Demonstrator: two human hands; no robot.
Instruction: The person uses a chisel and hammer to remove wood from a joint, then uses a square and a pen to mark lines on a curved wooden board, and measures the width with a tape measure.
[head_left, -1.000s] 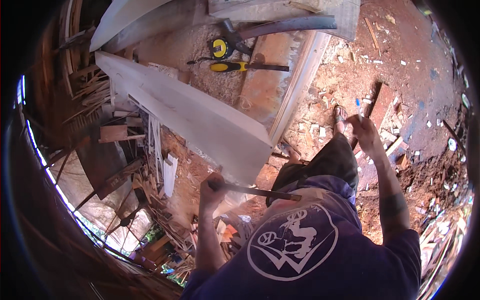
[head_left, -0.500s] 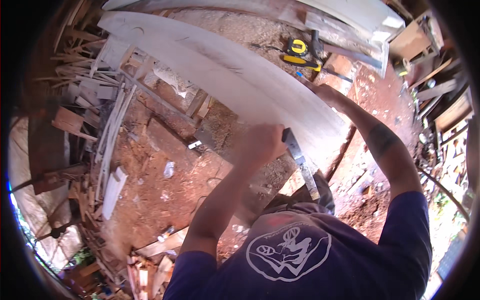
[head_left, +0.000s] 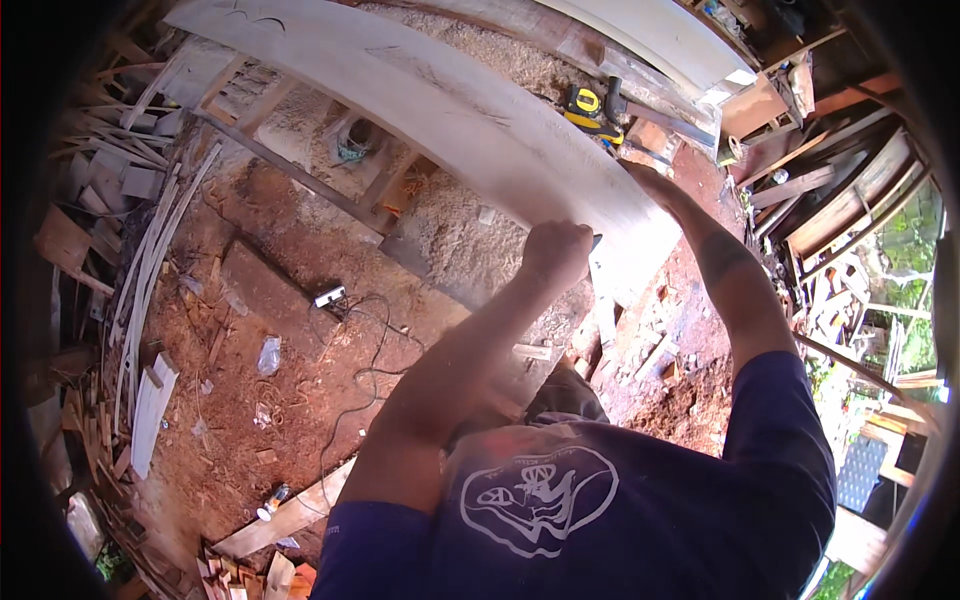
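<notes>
A long pale board (head_left: 420, 110) with a curved edge stretches from the far left down towards the middle right. My left hand (head_left: 560, 248) is closed in a fist at its near edge. It grips a flat metal blade-like tool with a dark end (head_left: 597, 242); most of the tool is hidden by the hand. My right hand (head_left: 652, 187) rests at the board's far edge, with its fingers largely hidden, so I cannot tell if it holds anything. Just beyond it lie a yellow and black tape measure (head_left: 585, 101), a yellow-handled tool (head_left: 594, 126) and a dark-headed hammer (head_left: 613, 97).
A second pale curved panel (head_left: 660, 40) lies beyond the tools. A small white device with a dark cord (head_left: 329, 297) sits on the reddish dirt floor. Long thin strips (head_left: 150, 270) and scrap wood (head_left: 100, 180) lie at the left. More wood stands at the right.
The view has shifted, so the board and tools appear farther left and higher. The metal tool in my left hand shows less now. The blue tip near my right fingers is no longer visible.
</notes>
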